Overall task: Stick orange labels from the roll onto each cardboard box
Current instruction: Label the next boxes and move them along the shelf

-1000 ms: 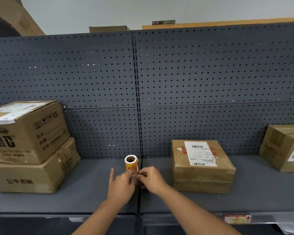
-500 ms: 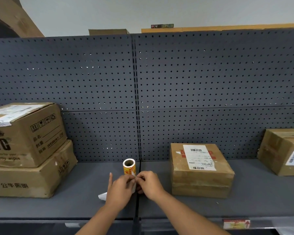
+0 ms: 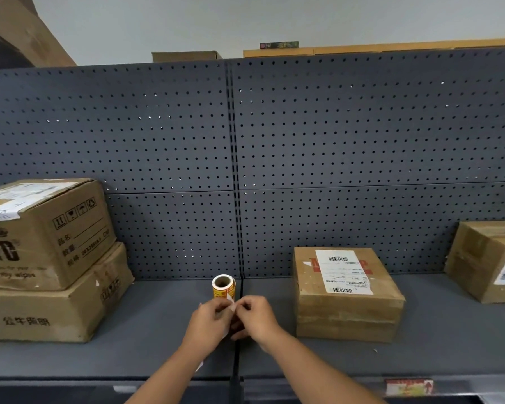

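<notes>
The label roll (image 3: 224,287) stands upright on the grey shelf (image 3: 158,339), on the seam between the two shelf panels, and your left hand (image 3: 209,325) and right hand (image 3: 257,317) meet just in front of it, both pinching the white strip of backing paper (image 3: 231,305) that trails from it. Right of the roll sits a closed cardboard box (image 3: 347,295) with a white shipping slip on its lid, and further right another box (image 3: 490,260) at the frame's edge. Left of the roll two closed boxes are stacked, the upper box (image 3: 44,231) resting on the lower box (image 3: 56,310); none shows its contents.
</notes>
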